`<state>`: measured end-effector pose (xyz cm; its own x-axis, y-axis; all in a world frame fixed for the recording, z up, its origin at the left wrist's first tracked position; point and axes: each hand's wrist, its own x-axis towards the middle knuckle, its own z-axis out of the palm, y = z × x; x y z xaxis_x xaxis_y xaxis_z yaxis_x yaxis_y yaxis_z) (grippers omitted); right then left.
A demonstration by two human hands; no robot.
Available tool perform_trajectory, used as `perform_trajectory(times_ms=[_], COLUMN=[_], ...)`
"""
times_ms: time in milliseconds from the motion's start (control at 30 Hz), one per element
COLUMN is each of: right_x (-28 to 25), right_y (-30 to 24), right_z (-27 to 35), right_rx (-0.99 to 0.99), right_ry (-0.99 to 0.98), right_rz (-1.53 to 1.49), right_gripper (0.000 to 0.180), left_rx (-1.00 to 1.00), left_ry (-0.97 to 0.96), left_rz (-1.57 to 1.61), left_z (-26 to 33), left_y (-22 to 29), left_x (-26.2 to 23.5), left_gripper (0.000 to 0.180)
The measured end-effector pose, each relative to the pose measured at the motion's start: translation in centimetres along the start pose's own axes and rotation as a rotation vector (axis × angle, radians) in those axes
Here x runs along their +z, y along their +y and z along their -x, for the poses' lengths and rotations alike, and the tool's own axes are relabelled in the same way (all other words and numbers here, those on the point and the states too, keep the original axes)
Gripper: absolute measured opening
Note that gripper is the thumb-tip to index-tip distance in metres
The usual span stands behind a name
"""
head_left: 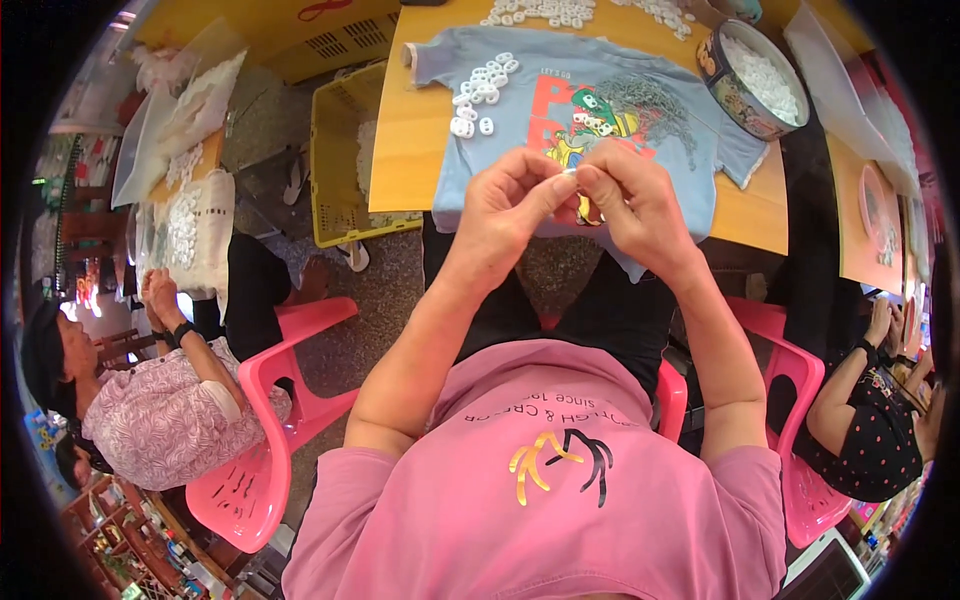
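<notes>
In front of my chest, both hands meet above the near edge of the table. My left hand (508,208) pinches a small white plastic piece (570,172) between thumb and index finger. My right hand (640,208) closes on the same spot, its thumb and fingertips touching the piece; the fingers cover most of it. Under and beyond them a light blue T-shirt (480,180) with a colourful print lies spread out. On it, to the left, sits a group of white oval pieces with holes (483,92). A heap of small dark grey metal parts (650,108) lies to the right.
A round tin (708,62) of white pieces stands at the table's right. More white pieces (540,12) lie at the far edge. A yellow crate (330,190) is on the floor at left. People sit on pink chairs (245,490) at both sides.
</notes>
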<state>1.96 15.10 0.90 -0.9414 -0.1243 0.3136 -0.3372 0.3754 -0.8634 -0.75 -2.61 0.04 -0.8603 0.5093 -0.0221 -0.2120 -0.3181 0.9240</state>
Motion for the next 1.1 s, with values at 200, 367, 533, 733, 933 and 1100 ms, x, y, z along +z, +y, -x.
perform_trajectory(times_ms=[200,367,533,733,933,1100], right_x=[1.5,5.7,7.4,6.1,3.2,2.2], right_y=[2.2,4.6,4.3,5.7,1.6,0.3], right_z=[-4.6,-7.9,-8.9,-8.2,-6.1,-3.8], right_rx=[0.054,0.002,0.080,-0.076,0.463,0.431], right_ry=[-0.126,-0.034,-0.091,0.002,0.050,0.121], right_rz=[0.186,0.390,0.635,0.578,-0.575,-0.766], right_gripper=[0.022,0.021,0.024,0.025,0.024,0.023], left_rx=[0.006,0.048,0.076,0.072,0.112,0.208], left_ry=[0.217,0.338,0.362,0.336,0.326,0.239], left_rz=[-0.012,0.049,0.044,0.083,0.097,0.102], left_z=[1.1,1.9,2.5,1.8,0.5,-0.2], left_y=[0.2,0.0,0.1,-0.3,-0.2,-0.1], left_x=[-3.8,-6.0,-6.9,-6.5,-4.0,-1.7], left_gripper=[0.012,0.013,0.011,0.014,0.013,0.011])
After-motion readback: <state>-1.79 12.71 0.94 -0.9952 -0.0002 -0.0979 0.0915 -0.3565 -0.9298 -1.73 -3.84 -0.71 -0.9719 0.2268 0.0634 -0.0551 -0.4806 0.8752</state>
